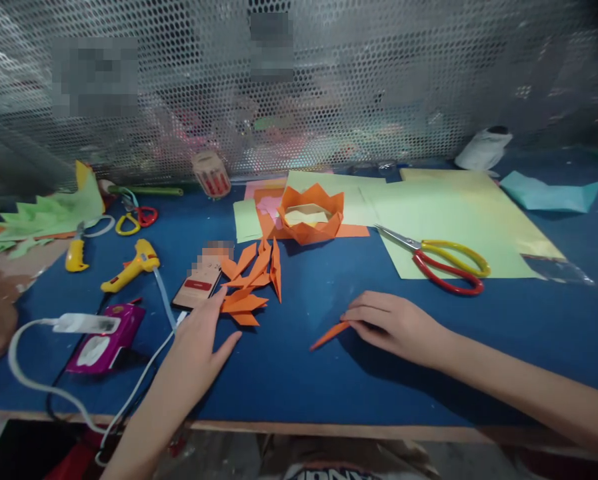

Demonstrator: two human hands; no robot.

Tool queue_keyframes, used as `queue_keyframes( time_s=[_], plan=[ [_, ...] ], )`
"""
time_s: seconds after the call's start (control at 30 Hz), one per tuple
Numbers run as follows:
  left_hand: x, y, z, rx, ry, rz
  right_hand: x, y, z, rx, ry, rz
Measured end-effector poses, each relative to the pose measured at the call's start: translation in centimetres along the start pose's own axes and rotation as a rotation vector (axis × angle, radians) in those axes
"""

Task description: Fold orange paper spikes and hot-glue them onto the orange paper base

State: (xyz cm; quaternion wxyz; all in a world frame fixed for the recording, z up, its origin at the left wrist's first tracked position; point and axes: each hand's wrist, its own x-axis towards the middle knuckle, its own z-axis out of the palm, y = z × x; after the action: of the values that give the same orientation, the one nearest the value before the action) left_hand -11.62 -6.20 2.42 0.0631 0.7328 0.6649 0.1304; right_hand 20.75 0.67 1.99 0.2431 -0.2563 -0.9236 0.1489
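Note:
My right hand (386, 327) pinches one end of a slim folded orange paper piece (329, 335) just above the blue table. My left hand (203, 340) is open, its fingers apart, between a phone (195, 283) and a loose pile of folded orange paper pieces (249, 283). Its fingertips reach the near edge of that pile; whether they touch a piece I cannot tell. Behind the pile stands an orange paper ring with a pointed rim (311, 233), with pale yellow paper showing inside.
Red-and-yellow-handled scissors (431, 260) lie on light green paper sheets (459, 220) at right. Leftward are a yellow glue gun (133, 267), a purple box (106, 340) with a white cable, a yellow cutter (77, 252) and smaller scissors (136, 219). A perforated metal panel (329, 87) stands behind.

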Motion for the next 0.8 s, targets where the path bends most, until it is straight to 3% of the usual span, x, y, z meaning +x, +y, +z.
queue_keyframes(
  time_s=[0.17,0.33,0.5,0.63,0.8],
  plan=[
    [1.3,0.2,-0.4,-0.027,-0.072,0.003,2.3,-1.7,0.3,0.415,-0.178,0.413],
    [1.6,0.4,0.0,-0.097,-0.096,0.019,6.4,-0.2,1.6,0.537,-0.235,0.399],
    [0.9,1.2,-0.4,-0.24,-0.128,-0.111,9.8,1.3,3.2,0.776,-0.272,0.452],
    [0.8,3.0,-0.9,-0.543,-0.134,-0.262,9.7,0.0,4.1,1.006,-0.26,0.497],
    [1.3,5.6,0.1,-0.988,-0.177,-0.35,8.0,-1.7,4.3,1.151,-0.113,0.59]
  ],
)
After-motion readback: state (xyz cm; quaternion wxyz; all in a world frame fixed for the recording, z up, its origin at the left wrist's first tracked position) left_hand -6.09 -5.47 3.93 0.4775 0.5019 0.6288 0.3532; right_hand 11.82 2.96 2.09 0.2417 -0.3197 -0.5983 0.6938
